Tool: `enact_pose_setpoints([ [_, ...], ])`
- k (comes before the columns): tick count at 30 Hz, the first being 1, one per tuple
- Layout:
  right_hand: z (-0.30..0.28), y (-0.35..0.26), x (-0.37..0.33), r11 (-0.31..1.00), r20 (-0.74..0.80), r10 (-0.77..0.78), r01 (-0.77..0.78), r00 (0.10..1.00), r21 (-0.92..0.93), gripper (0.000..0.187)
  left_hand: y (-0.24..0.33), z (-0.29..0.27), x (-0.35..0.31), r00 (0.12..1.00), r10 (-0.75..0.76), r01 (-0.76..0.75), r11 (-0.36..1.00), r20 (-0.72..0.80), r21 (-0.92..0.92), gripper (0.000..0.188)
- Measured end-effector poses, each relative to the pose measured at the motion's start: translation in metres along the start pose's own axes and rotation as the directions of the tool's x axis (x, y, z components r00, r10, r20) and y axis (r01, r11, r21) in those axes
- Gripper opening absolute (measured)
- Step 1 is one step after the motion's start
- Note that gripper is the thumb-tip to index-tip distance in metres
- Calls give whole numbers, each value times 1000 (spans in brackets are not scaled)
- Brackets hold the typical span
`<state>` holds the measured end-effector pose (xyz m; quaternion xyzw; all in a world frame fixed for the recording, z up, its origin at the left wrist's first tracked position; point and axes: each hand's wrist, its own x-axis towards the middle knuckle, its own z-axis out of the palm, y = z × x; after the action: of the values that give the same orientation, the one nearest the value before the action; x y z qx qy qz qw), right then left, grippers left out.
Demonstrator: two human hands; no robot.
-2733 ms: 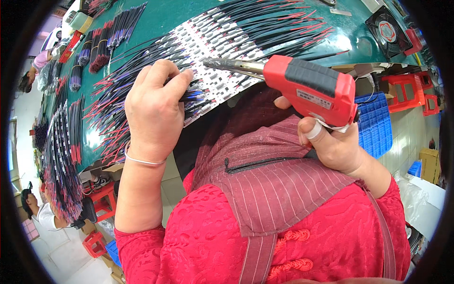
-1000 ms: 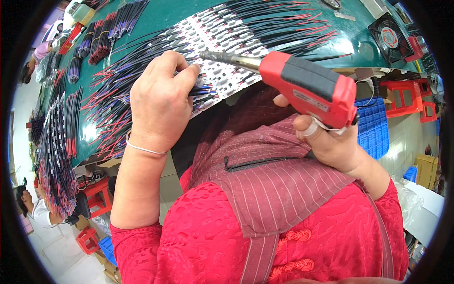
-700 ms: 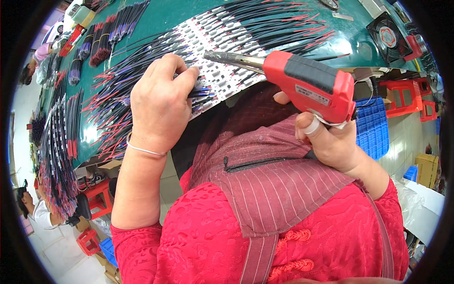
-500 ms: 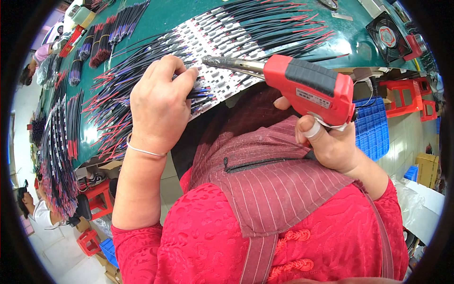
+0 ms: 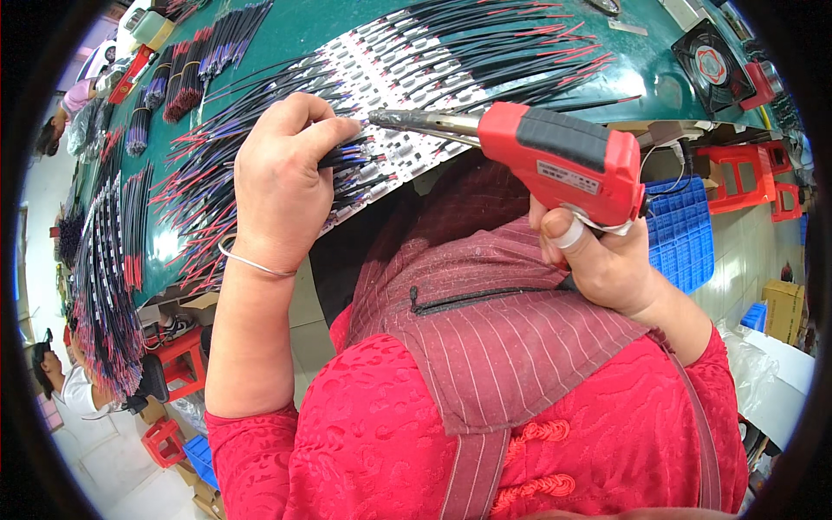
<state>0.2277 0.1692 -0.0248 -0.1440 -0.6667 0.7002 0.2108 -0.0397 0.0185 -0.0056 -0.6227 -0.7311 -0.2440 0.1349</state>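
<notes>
My right hand is wrapped round a red and black soldering gun, with white tape on the thumb. The gun's dark tip points left, close to my left thumb. My left hand is closed in a pinch over thin black wires at the near edge of white circuit boards. What lies right between its fingertips is mostly hidden. Rows of small white parts cover the boards. Red-tipped black wires fan out to the right, and red, blue and black ones to the left.
On the green table lie wire bundles. More wired strips hang over its left edge. A black fan stands at the far right. Beside me are a blue crate and red stools. Other people sit at the left.
My left hand has shifted slightly left. The soldering gun has moved a little left, and my right index finger has drawn in toward the handle.
</notes>
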Motion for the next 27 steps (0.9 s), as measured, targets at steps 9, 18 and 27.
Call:
enact_pose_setpoints([
  [9,14,-12,10,1000,-35,-24,24,999,9,27,2,0,0,999,40,-40,998,-13,46,45],
  [18,11,-9,6,1000,-25,3,-3,1000,-1,27,9,-1,1,996,90,-87,985,-12,149,35],
  [27,1,0,3,957,110,-91,117,990,-265,35,10,-1,2,995,100,-97,984,-14,153,35],
])
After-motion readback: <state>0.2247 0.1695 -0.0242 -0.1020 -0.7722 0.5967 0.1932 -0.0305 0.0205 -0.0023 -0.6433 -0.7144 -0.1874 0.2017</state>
